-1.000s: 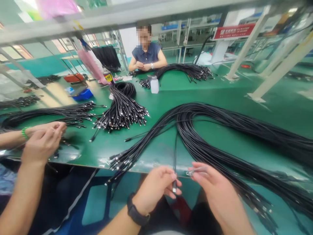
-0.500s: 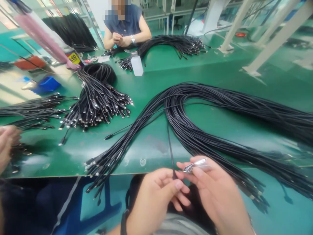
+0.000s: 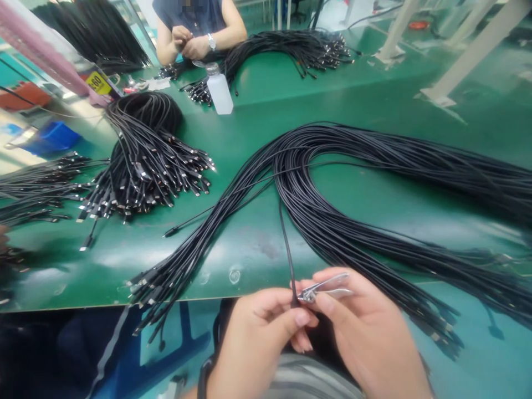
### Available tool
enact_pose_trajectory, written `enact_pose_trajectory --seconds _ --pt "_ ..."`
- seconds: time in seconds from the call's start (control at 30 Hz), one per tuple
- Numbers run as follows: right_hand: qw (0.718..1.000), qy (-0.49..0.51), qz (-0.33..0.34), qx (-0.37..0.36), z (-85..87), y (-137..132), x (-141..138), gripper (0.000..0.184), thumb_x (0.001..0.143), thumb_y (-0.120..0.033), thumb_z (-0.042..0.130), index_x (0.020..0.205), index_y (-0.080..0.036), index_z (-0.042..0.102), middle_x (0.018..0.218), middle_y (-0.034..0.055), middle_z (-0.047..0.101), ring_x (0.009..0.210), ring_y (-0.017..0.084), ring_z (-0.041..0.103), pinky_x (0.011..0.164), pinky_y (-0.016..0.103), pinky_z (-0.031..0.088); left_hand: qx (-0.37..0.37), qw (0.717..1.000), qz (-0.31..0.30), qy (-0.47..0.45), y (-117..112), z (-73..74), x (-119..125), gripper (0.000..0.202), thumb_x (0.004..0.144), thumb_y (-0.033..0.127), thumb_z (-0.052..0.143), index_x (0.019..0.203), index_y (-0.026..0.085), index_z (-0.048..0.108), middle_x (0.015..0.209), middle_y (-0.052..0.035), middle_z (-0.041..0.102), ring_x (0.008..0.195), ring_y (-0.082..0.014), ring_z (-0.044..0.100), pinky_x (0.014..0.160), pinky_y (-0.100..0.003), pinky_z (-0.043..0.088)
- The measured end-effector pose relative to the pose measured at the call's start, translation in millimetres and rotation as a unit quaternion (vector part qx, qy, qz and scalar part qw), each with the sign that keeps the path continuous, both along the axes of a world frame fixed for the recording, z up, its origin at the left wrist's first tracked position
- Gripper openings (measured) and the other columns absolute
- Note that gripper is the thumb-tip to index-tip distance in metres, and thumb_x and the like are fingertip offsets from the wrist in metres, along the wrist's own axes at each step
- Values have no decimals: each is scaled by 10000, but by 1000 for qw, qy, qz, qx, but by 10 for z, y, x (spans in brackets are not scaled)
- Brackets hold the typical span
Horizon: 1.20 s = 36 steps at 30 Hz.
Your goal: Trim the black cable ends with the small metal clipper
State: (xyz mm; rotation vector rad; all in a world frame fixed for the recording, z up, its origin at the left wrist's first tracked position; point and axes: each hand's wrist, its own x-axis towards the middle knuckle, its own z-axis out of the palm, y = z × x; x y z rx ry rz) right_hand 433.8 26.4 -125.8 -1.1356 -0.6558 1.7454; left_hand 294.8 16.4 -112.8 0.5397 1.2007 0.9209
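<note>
My left hand [image 3: 260,330] pinches the end of a single black cable [image 3: 286,249] just off the table's front edge. That cable runs up into the big looped bundle of black cables [image 3: 332,183] on the green table [image 3: 249,249]. My right hand [image 3: 366,327] holds a small silver nail-clipper-like tool [image 3: 326,288], its jaws at the cable end beside my left fingertips. Both hands are closed, thumbs nearly touching.
Another cable bundle with metal plugs [image 3: 145,166] lies to the left, more cables [image 3: 37,188] at the far left. A white bottle [image 3: 219,91] stands farther back. A person across the table [image 3: 195,27] works on another bundle [image 3: 291,50]. White frame posts [image 3: 469,55] stand at right.
The view has tilted down and nearer. My hands have come together, the tool's jaws now at the cable end. The co-worker's hands at left have left the view.
</note>
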Motion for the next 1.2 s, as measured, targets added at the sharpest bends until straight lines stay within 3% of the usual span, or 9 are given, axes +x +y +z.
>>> enact_pose_trajectory --seconds 0.2,0.37,0.6,0.73,0.87,0.93,1.03,1.1,1.2 --pt "999 -49 -7 13 65 32 -7 104 783 -291 790 826 -226 721 796 34 770 623 168 714 568 225 600 -18 1000 0 -9 7 6 13 89 691 216 786 648 145 752 582 -26 683 465 -105 586 508 -204 499" --pt "998 -54 -30 -12 -10 -3 -1 122 786 -308 794 853 -242 715 807 23 769 727 183 742 635 219 602 -52 998 -22 -11 -17 -36 4 126 690 249 782 680 142 716 558 -43 692 489 -150 642 474 -210 490" --pt "999 16 -28 -25 -86 -77 -17 183 797 -320 788 906 -230 671 908 76 767 855 262 746 720 353 616 6 986 -50 159 -35 15 -43 146 778 245 741 670 170 678 588 -24 707 525 -120 638 525 -179 495" --pt "1000 -2 -1 -19 -37 -52 12 148 841 -345 741 924 -244 670 967 79 771 910 252 738 801 359 598 -28 988 -119 -90 -56 31 -100 228 893 359 633 951 151 708 858 -81 747 571 -117 687 497 -170 511" --pt "999 -20 -30 20 1 1 8 133 837 -344 743 887 -236 686 897 59 764 900 235 744 823 321 592 -78 949 -87 -291 -96 -46 -100 268 858 421 683 910 165 625 662 -28 709 482 -123 676 398 -140 472" --pt "999 -15 -37 15 1 6 -5 131 828 -338 752 882 -236 690 868 45 755 862 232 751 802 319 602 -64 967 -51 -242 -119 -77 -69 320 803 438 744 806 170 568 598 -13 696 433 -119 647 373 -139 453" --pt "1000 0 -24 -5 -8 -18 -18 133 828 -333 757 902 -246 688 866 39 756 815 218 753 720 285 612 -14 1000 -11 -8 -147 -84 -22 335 782 409 774 730 181 535 670 -44 742 588 -158 712 494 -183 538" --pt "1000 -2 -22 -6 -8 -33 -23 127 823 -319 764 891 -243 689 864 41 757 776 198 746 672 254 607 7 994 -15 110 -157 -72 -8 271 814 380 743 743 185 569 749 -62 765 716 -187 735 577 -212 569" --pt "1000 -11 -21 4 11 -34 -33 108 819 -298 767 875 -241 694 867 39 763 706 164 728 627 223 596 15 989 -29 143 -159 -54 -8 222 833 375 716 770 196 601 738 -50 764 704 -194 731 588 -232 571"
